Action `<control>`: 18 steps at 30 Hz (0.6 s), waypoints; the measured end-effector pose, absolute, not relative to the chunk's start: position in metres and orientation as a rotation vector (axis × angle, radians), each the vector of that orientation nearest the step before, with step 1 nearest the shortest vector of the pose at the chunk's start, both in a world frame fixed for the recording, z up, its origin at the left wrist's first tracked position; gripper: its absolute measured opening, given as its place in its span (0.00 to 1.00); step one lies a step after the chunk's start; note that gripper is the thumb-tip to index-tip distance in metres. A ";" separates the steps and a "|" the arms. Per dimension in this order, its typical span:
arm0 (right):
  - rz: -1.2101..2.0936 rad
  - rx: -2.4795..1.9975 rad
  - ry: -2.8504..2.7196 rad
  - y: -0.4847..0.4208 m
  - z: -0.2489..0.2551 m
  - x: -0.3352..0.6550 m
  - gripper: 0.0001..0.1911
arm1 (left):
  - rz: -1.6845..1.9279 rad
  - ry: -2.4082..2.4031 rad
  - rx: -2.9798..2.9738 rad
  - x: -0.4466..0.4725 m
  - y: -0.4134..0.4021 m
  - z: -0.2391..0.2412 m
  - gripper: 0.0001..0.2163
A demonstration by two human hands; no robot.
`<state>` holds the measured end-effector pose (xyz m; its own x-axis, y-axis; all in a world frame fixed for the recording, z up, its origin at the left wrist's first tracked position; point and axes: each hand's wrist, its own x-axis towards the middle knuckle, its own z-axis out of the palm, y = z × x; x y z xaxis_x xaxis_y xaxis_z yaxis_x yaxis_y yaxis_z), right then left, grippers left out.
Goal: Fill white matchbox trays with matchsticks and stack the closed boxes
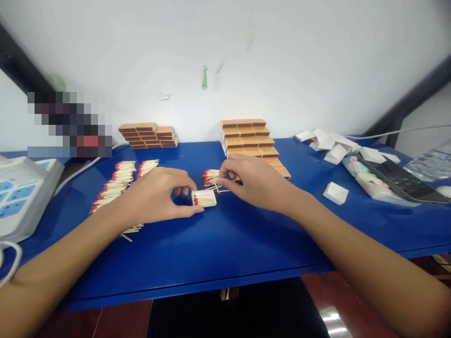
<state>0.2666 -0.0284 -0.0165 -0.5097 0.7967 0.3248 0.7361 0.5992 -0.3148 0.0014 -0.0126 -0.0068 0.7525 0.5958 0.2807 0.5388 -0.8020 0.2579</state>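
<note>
My left hand [157, 195] pinches a small white matchbox tray [204, 198] filled with red-tipped matches, holding it on the blue table [225, 249]. My right hand [252, 180] is curled just behind it, its fingertips closed on a small bundle of loose matches [210, 177]. A few stray matches lie between the tray and that bundle.
Rows of loose matches [116, 185] lie at the left. Two stacks of orange matchboxes [148, 135] [250, 141] stand by the wall. Empty white trays [335, 193] sit at the right, near a phone [398, 178]. A white power strip [21, 197] lies far left.
</note>
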 end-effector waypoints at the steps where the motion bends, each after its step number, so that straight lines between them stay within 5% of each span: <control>1: 0.181 -1.244 -2.420 -0.027 -0.016 0.269 0.05 | 0.520 0.909 2.784 0.001 -0.013 -0.006 0.13; 14: 0.351 -1.317 -2.610 -0.026 -0.016 0.272 0.04 | 0.507 0.915 2.771 0.004 -0.013 -0.005 0.13; 18: 0.311 -1.234 -2.597 -0.025 -0.018 0.272 0.13 | 0.510 0.921 2.776 0.003 -0.014 -0.005 0.13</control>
